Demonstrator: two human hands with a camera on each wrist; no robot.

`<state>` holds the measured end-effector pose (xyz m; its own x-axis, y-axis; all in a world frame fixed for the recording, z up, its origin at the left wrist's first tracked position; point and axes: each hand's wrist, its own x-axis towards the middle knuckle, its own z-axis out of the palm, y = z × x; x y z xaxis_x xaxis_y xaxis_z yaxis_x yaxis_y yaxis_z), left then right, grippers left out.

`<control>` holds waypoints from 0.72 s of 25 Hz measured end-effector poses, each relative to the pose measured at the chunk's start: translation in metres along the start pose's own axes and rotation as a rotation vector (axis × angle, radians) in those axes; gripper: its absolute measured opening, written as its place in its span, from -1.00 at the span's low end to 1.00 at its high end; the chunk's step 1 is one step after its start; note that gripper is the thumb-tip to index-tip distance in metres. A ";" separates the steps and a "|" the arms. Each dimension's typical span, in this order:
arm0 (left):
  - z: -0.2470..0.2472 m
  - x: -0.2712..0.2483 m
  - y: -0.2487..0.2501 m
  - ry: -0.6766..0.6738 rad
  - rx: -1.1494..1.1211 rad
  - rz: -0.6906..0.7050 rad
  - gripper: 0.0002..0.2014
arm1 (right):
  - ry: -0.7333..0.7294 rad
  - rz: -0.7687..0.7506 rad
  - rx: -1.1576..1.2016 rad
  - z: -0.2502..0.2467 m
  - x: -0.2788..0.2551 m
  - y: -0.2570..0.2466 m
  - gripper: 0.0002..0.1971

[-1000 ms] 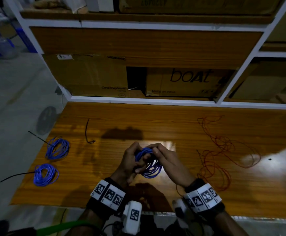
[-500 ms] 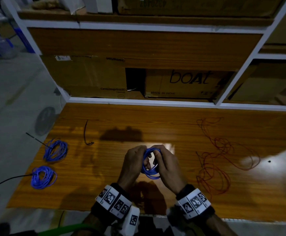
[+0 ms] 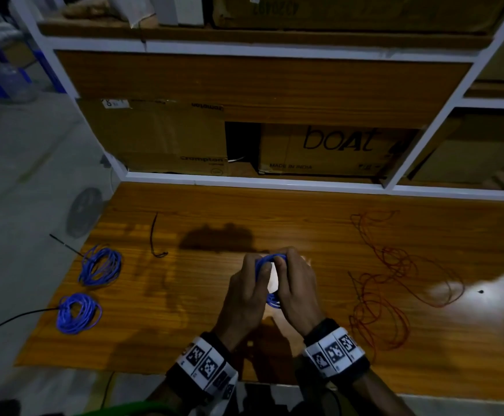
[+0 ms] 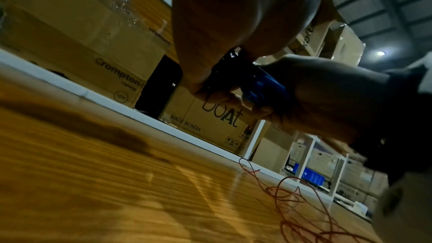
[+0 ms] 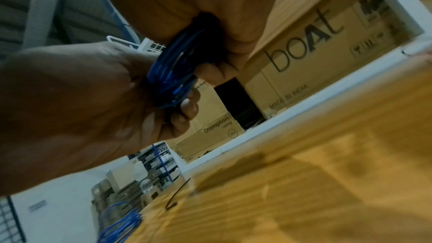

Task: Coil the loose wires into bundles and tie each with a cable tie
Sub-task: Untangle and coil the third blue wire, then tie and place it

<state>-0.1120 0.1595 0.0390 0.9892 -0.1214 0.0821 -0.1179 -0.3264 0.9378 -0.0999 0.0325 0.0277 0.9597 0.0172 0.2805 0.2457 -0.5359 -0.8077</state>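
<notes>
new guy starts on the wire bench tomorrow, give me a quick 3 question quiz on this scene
1. True or false: the red wire on the table is already coiled and tied.
2. How many blue bundles lie on the table with a black tie tail sticking out?
3. What grips the blue coil now? A) left hand only B) right hand only C) both hands

Key:
1. False; it lies loose, to the right of the hands.
2. Two: the far bundle and the near bundle, at the table's left edge.
3. C; the left hand and the right hand both grip it.
</notes>
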 end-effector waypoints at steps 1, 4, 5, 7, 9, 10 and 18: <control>0.002 -0.002 0.000 0.036 0.007 0.028 -0.80 | 0.004 -0.001 -0.028 -0.001 0.003 0.000 -0.77; 0.004 -0.003 -0.002 0.096 0.045 0.028 -0.77 | -0.006 -0.003 -0.081 0.001 0.008 0.005 -0.66; 0.003 -0.001 -0.004 0.091 0.052 0.016 -0.75 | -0.010 -0.007 -0.095 0.004 0.008 0.007 -0.65; 0.002 0.003 -0.007 0.067 0.064 -0.016 -0.67 | -0.017 -0.020 -0.110 0.008 0.008 0.010 -0.67; -0.002 0.005 -0.010 0.070 0.075 -0.067 -0.62 | -0.040 -0.021 -0.098 0.013 0.012 0.007 -0.71; -0.005 0.006 -0.011 0.077 0.055 -0.087 -0.62 | -0.054 -0.020 -0.079 0.015 0.015 0.004 -0.73; -0.030 0.000 -0.031 0.211 -0.093 -0.163 -0.71 | -0.186 -0.089 0.076 0.032 0.034 -0.022 -0.77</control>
<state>-0.1058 0.1982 0.0204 0.9919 0.1266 -0.0133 0.0432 -0.2368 0.9706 -0.0688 0.0717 0.0388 0.9408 0.2204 0.2574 0.3330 -0.4606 -0.8228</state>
